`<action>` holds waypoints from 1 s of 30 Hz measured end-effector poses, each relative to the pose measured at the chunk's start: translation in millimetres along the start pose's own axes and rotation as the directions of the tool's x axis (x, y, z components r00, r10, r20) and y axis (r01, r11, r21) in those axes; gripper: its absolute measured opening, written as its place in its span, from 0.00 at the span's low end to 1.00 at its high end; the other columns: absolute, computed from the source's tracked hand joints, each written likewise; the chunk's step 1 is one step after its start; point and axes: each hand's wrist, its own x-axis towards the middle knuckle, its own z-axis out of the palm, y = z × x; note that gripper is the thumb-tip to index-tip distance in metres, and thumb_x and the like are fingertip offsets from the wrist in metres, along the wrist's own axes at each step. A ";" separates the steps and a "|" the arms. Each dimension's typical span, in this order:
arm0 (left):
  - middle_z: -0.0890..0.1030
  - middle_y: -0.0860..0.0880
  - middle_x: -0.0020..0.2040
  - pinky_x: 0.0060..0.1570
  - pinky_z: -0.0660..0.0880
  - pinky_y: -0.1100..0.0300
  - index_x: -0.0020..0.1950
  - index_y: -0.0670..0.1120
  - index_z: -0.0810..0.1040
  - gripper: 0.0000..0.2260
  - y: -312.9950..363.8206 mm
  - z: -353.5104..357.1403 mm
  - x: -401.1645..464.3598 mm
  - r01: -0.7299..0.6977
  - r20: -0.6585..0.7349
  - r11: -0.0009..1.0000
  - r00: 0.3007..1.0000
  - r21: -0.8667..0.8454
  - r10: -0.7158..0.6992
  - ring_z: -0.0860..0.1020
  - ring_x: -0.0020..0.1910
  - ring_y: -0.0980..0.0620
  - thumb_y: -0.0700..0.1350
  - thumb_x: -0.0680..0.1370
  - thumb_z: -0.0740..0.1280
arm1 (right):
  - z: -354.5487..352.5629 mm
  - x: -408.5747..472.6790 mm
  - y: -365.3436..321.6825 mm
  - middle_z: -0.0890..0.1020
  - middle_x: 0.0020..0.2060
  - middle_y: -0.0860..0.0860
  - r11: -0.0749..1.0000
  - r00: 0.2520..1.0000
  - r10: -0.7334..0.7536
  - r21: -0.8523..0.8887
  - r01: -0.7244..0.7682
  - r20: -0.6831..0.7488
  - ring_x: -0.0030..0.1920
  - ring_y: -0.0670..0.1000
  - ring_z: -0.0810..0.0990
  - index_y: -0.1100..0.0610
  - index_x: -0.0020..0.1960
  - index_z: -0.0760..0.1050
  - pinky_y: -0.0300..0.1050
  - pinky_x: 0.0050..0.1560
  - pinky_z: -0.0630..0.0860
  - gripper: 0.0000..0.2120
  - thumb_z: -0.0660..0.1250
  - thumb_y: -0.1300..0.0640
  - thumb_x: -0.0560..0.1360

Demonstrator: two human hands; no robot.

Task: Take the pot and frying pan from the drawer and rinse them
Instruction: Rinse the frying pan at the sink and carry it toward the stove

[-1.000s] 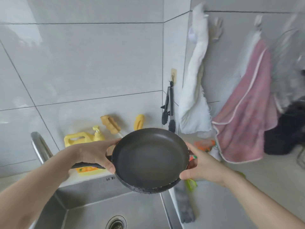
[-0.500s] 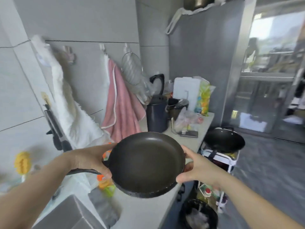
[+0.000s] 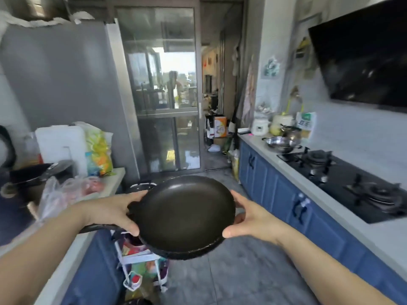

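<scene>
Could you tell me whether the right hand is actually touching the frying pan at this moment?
Touching. The head view shows the right hand gripping the frying pan by its right rim.

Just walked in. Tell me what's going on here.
A person is holding a black frying pan in the air with both hands over the kitchen floor between two counters. The left hand grips it where the handle joins, and the right hand holds the opposite rim. The pan looks empty. A gas stove sits on the counter to the right, with a steel bowl beyond it.
</scene>
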 end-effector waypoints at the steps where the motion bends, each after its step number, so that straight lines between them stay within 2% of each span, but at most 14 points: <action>1: 0.75 0.65 0.67 0.62 0.70 0.68 0.73 0.62 0.61 0.45 14.9 4.5 31.8 -0.038 0.045 0.999 0.998 0.014 0.038 0.73 0.66 0.64 0.39 0.65 0.80 | -21.9 -8.2 11.9 0.78 0.55 0.30 1.000 0.999 0.026 0.005 -0.026 -0.038 0.42 0.43 0.84 0.19 0.61 0.61 0.31 0.43 0.76 0.45 0.81 0.56 0.63; 3: 0.74 0.70 0.65 0.59 0.72 0.70 0.69 0.71 0.62 0.45 43.8 12.6 91.6 -0.081 0.127 0.996 0.989 0.030 0.077 0.74 0.64 0.68 0.38 0.65 0.80 | -61.5 -25.6 32.7 0.76 0.64 0.38 0.996 0.990 0.090 0.016 -0.089 -0.111 0.46 0.45 0.85 0.35 0.75 0.58 0.36 0.50 0.78 0.50 0.82 0.54 0.62; 4: 0.73 0.74 0.63 0.56 0.72 0.72 0.65 0.78 0.62 0.45 58.3 16.6 121.4 -0.093 0.167 0.995 0.982 0.031 0.087 0.73 0.62 0.71 0.40 0.65 0.80 | -80.0 -34.9 43.1 0.76 0.65 0.41 0.993 0.981 0.120 0.025 -0.118 -0.150 0.47 0.45 0.85 0.39 0.77 0.58 0.40 0.53 0.78 0.51 0.82 0.53 0.62; 7: 0.67 0.84 0.57 0.51 0.68 0.75 0.56 0.88 0.58 0.45 107.9 32.5 204.8 -0.118 0.237 0.986 0.968 0.122 0.087 0.68 0.52 0.83 0.48 0.61 0.82 | -128.9 -59.6 73.9 0.77 0.63 0.40 0.988 0.954 0.153 0.051 -0.144 -0.256 0.49 0.45 0.85 0.31 0.70 0.64 0.44 0.56 0.79 0.44 0.81 0.52 0.61; 8: 0.67 0.84 0.58 0.52 0.66 0.75 0.57 0.88 0.56 0.46 124.6 39.2 230.7 -0.131 0.252 0.980 0.964 0.150 0.090 0.68 0.52 0.83 0.50 0.60 0.82 | -143.8 -67.2 83.5 0.77 0.61 0.38 0.987 0.942 0.160 0.059 -0.150 -0.295 0.48 0.46 0.85 0.27 0.66 0.66 0.43 0.54 0.79 0.42 0.81 0.53 0.61; 10: 0.65 0.78 0.66 0.62 0.65 0.70 0.66 0.81 0.55 0.50 151.6 52.4 276.4 -0.175 0.294 0.969 0.949 0.176 0.118 0.68 0.62 0.73 0.51 0.59 0.82 | -169.6 -78.9 100.6 0.77 0.59 0.34 0.984 0.907 0.178 0.059 -0.169 -0.381 0.46 0.43 0.85 0.21 0.60 0.67 0.41 0.50 0.79 0.41 0.81 0.52 0.59; 12: 0.64 0.73 0.68 0.66 0.63 0.66 0.73 0.73 0.52 0.53 181.5 68.3 326.8 -0.233 0.366 0.954 0.918 0.191 0.151 0.64 0.69 0.64 0.50 0.60 0.82 | -197.7 -90.3 120.4 0.77 0.58 0.32 0.978 0.863 0.204 0.066 -0.196 -0.462 0.46 0.43 0.85 0.21 0.60 0.66 0.39 0.50 0.80 0.43 0.81 0.52 0.57; 15: 0.63 0.75 0.66 0.58 0.65 0.73 0.75 0.68 0.51 0.53 228.3 92.6 397.1 -0.315 0.438 0.927 0.876 0.204 0.201 0.66 0.63 0.71 0.47 0.63 0.82 | -237.3 -105.9 147.3 0.77 0.61 0.36 0.962 0.796 0.263 0.089 -0.258 -0.545 0.47 0.45 0.85 0.27 0.68 0.62 0.43 0.56 0.79 0.47 0.80 0.51 0.57; 18: 0.60 0.68 0.70 0.62 0.62 0.65 0.77 0.67 0.49 0.54 272.6 118.3 460.0 -0.384 0.489 0.894 0.840 0.230 0.234 0.61 0.66 0.63 0.51 0.62 0.82 | -271.6 -122.9 167.8 0.77 0.63 0.42 0.937 0.720 0.334 0.129 -0.325 -0.608 0.46 0.49 0.85 0.41 0.78 0.56 0.51 0.61 0.77 0.54 0.81 0.52 0.59; 21: 0.60 0.72 0.68 0.61 0.63 0.67 0.75 0.70 0.50 0.54 315.3 147.6 515.3 -0.482 0.560 0.847 0.775 0.223 0.293 0.60 0.66 0.63 0.53 0.61 0.81 | -298.8 -141.3 184.0 0.77 0.63 0.44 0.943 0.656 0.312 0.138 -0.304 -0.687 0.46 0.51 0.85 0.32 0.71 0.63 0.56 0.58 0.79 0.46 0.81 0.56 0.61; 23: 0.60 0.69 0.71 0.66 0.65 0.64 0.78 0.65 0.48 0.57 341.8 170.8 547.5 -0.529 0.596 0.820 0.737 0.218 0.317 0.64 0.67 0.63 0.53 0.59 0.82 | -311.8 -155.0 194.0 0.78 0.61 0.43 0.941 0.584 0.316 0.167 -0.295 -0.748 0.44 0.51 0.85 0.23 0.62 0.67 0.49 0.53 0.80 0.44 0.82 0.57 0.60; 24: 0.61 0.68 0.72 0.67 0.66 0.62 0.78 0.64 0.48 0.58 354.5 184.0 561.1 -0.556 0.623 0.804 0.711 0.212 0.328 0.69 0.66 0.64 0.52 0.59 0.82 | -317.0 -163.5 201.2 0.78 0.61 0.44 0.937 0.549 0.325 0.184 -0.297 -0.770 0.43 0.51 0.85 0.23 0.62 0.67 0.47 0.51 0.80 0.44 0.82 0.59 0.60; 27: 0.67 0.74 0.66 0.67 0.69 0.61 0.78 0.64 0.50 0.57 385.5 227.1 597.3 -0.618 0.696 0.768 0.627 0.171 0.350 0.75 0.58 0.68 0.51 0.58 0.82 | -330.5 -188.2 222.8 0.78 0.62 0.47 0.919 0.473 0.367 0.233 -0.317 -0.801 0.43 0.54 0.84 0.35 0.72 0.63 0.47 0.51 0.80 0.49 0.83 0.59 0.60; 30: 0.68 0.71 0.68 0.67 0.69 0.60 0.77 0.67 0.52 0.55 408.0 270.5 627.3 -0.662 0.739 0.736 0.565 0.141 0.367 0.71 0.67 0.63 0.50 0.59 0.82 | -345.6 -210.0 244.4 0.76 0.63 0.46 0.906 0.409 0.397 0.280 -0.317 -0.821 0.44 0.54 0.84 0.31 0.69 0.62 0.45 0.50 0.80 0.49 0.84 0.55 0.58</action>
